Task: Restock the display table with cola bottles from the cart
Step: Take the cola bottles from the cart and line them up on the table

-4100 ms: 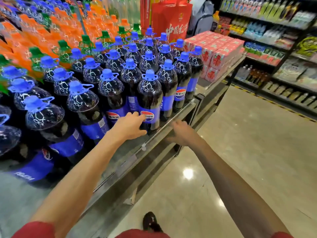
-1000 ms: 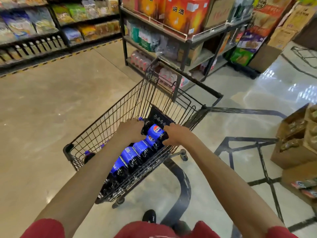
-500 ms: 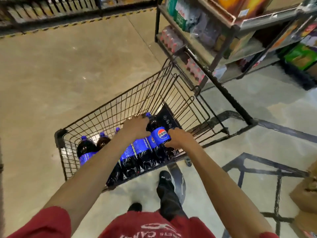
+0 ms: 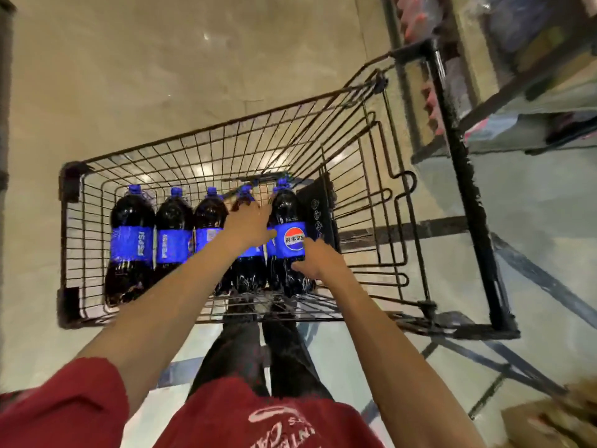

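Several large cola bottles with blue labels and caps lie side by side in a black wire cart (image 4: 206, 130), caps pointing away from me; the leftmost bottle (image 4: 130, 221) is near the cart's left wall. My left hand (image 4: 248, 224) lies with straight fingers on the fourth bottle (image 4: 250, 273), its thumb touching the label of the rightmost bottle (image 4: 287, 205). My right hand (image 4: 315, 260) grips that rightmost bottle from its right side, below the label. The display table is out of view.
A black-framed shelving unit (image 4: 458, 156) with packaged goods stands close to the cart's right side. A cardboard box (image 4: 549, 421) sits at the lower right. Polished floor (image 4: 161, 59) spreads beyond and left of the cart. My legs stand behind the cart.
I turned from the display table to the cart and leaned over it. Both hands stay at the rightmost bottle; the view now looks straight down and shows the whole row.
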Demonstrator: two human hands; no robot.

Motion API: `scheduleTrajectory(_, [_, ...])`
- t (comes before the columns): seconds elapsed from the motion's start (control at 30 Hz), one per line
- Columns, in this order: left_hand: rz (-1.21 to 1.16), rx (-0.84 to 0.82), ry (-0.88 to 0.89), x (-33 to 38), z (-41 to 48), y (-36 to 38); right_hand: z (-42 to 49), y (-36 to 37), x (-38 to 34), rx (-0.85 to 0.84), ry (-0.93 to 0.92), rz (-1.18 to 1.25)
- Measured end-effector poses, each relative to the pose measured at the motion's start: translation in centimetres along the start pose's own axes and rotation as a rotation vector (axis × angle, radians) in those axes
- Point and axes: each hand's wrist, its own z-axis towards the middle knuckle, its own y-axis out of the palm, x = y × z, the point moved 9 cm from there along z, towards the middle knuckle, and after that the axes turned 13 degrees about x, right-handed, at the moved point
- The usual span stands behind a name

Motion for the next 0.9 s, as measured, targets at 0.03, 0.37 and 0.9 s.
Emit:
scheduleTrajectory(0.03, [-0.029,-0.011,-0.017,-0.2,0.9,0.7,0.6,0.5,0.3,-0.006,0.003,-0.007])
scheduleTrajectory(0.37, [-0.369,-0.030,-0.253,-2.7,8.2,9.0,6.3,5.2,1.5,0.030,0.089,0.018])
scheduleTrajectory(0.9, [-1.027,-0.040,-0.570,-1.9,12.8,13.0,8.9,10.2,3.7,0.067,0.339,0.396])
